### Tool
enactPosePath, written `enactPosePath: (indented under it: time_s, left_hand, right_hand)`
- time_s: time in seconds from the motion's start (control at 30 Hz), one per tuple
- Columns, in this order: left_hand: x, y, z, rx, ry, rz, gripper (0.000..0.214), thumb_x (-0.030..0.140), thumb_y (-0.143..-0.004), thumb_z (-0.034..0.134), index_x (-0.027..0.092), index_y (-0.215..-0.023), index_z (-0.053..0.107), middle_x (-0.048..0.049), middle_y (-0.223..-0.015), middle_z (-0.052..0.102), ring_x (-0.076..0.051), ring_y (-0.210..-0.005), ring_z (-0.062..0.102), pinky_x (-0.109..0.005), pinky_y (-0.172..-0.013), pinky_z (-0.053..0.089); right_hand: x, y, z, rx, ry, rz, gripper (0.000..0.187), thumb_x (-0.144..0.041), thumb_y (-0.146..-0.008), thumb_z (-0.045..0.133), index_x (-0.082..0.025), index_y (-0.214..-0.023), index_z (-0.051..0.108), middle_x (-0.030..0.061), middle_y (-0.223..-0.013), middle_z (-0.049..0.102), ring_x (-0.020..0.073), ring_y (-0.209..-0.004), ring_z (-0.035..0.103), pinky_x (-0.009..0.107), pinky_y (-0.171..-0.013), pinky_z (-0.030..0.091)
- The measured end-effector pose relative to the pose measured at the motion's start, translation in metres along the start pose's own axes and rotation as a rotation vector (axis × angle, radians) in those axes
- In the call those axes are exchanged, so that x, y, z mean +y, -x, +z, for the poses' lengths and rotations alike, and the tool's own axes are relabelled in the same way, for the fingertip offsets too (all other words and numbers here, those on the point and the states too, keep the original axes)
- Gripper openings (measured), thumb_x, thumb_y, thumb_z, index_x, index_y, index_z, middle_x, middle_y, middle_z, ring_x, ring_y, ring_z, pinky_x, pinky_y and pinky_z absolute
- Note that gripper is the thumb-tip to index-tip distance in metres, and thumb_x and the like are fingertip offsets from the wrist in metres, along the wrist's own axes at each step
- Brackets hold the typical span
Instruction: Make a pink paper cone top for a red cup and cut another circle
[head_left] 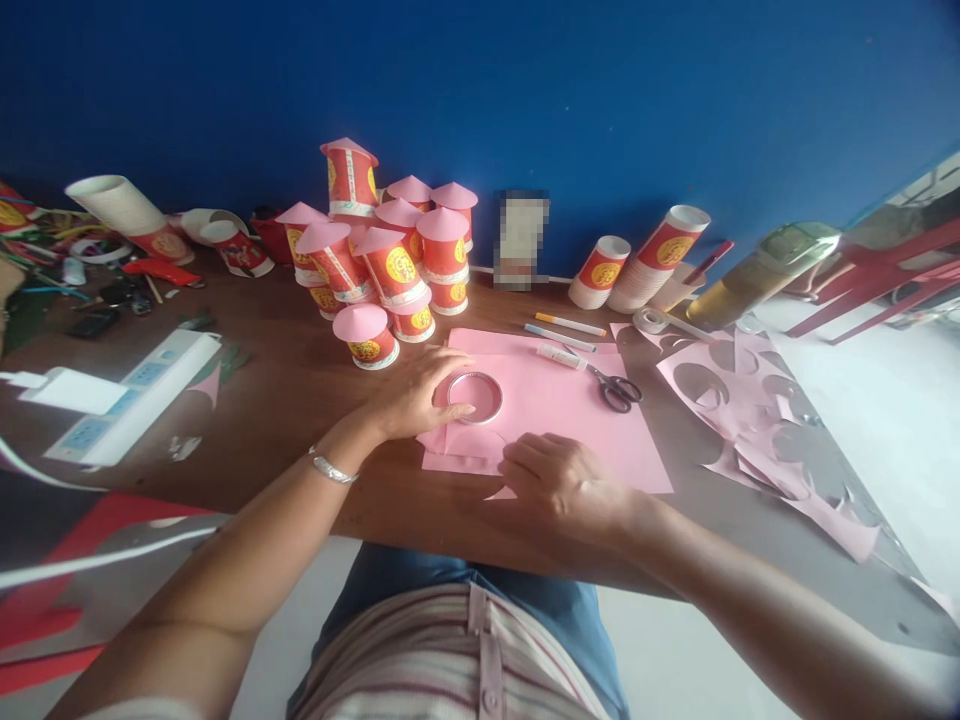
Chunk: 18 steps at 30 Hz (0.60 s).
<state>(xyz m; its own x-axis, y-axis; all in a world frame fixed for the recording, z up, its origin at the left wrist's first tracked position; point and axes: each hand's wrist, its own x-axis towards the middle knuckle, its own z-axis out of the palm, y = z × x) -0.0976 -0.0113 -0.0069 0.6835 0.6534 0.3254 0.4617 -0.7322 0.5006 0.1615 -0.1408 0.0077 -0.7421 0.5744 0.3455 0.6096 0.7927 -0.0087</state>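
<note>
A round, shiny-rimmed ring (475, 424) lies on pink paper (555, 420) near the table's front edge. My left hand (416, 395) grips the ring from the left, its thumb over the lower rim and its fingers by the upper left side. Just below the ring, a curved edge shows in the pink paper. My right hand (559, 480) is closed at the front of the paper, fingers pressed together; what it holds, if anything, is hidden. Black-handled scissors (619, 392), a white glue-stick-like tube (561, 357) and two markers (570, 324) lie on the paper's far side.
Red paper cups with pink cone roofs (390, 265) stand grouped behind my left hand. Stacked cups (660, 262) and a tape roll (649, 319) sit back right. Cut pink scraps (757, 420) cover the right side. A power strip (135, 400) lies left.
</note>
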Motion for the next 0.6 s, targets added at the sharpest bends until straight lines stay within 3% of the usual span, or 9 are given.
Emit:
enactPosePath:
  time_s: [0.1, 0.17, 0.3, 0.43, 0.6]
  left_hand:
    - [-0.001, -0.001, 0.0, 0.035, 0.013, 0.015, 0.057, 0.043, -0.092, 0.076, 0.021, -0.142, 0.058, -0.0126, -0.143, 0.065, -0.032, -0.134, 0.06, -0.052, -0.119, 0.048]
    - [-0.001, -0.001, -0.001, 0.003, 0.029, 0.034, 0.065, 0.046, -0.089, 0.08, 0.022, -0.144, 0.057, -0.0135, -0.145, 0.064, -0.033, -0.137, 0.058, -0.052, -0.119, 0.047]
    - [-0.001, -0.001, 0.0, -0.084, 0.028, 0.007, 0.077, 0.042, -0.08, 0.088, 0.024, -0.147, 0.055, -0.0146, -0.146, 0.063, -0.036, -0.14, 0.055, -0.053, -0.12, 0.047]
    - [-0.003, 0.0, 0.001, -0.115, 0.004, -0.066, 0.079, 0.036, -0.078, 0.09, 0.024, -0.148, 0.055, -0.0143, -0.143, 0.063, -0.036, -0.139, 0.056, -0.054, -0.12, 0.047]
    - [-0.004, 0.0, 0.002, -0.129, 0.003, -0.077, 0.075, 0.039, -0.079, 0.088, 0.025, -0.146, 0.056, -0.0122, -0.14, 0.066, -0.034, -0.137, 0.057, -0.052, -0.118, 0.048]
  right_hand:
    - [0.035, 0.0, -0.005, 0.067, 0.012, 0.134, 0.026, -0.02, -0.108, 0.048, -0.019, -0.091, 0.068, 0.006, -0.088, 0.071, 0.0182, -0.078, 0.062, 0.032, -0.066, 0.045]
    - [0.066, 0.003, -0.004, 0.103, 0.029, 0.305, 0.021, -0.022, -0.106, 0.052, -0.019, -0.098, 0.071, 0.0082, -0.098, 0.075, 0.0207, -0.089, 0.068, 0.031, -0.07, 0.049]
    - [0.119, 0.011, 0.005, 0.089, 0.032, 0.612, 0.017, -0.026, -0.099, 0.059, -0.021, -0.101, 0.075, 0.0084, -0.106, 0.078, 0.0234, -0.089, 0.071, 0.032, -0.07, 0.053]
    - [0.139, 0.015, 0.015, 0.106, 0.032, 0.733, 0.02, -0.024, -0.095, 0.058, -0.022, -0.102, 0.076, 0.0089, -0.107, 0.078, 0.0254, -0.093, 0.071, 0.035, -0.077, 0.056]
    - [0.148, 0.016, 0.019, 0.141, 0.032, 0.768, 0.022, -0.029, -0.096, 0.055, -0.022, -0.101, 0.075, 0.0099, -0.104, 0.076, 0.0275, -0.095, 0.07, 0.039, -0.082, 0.056]
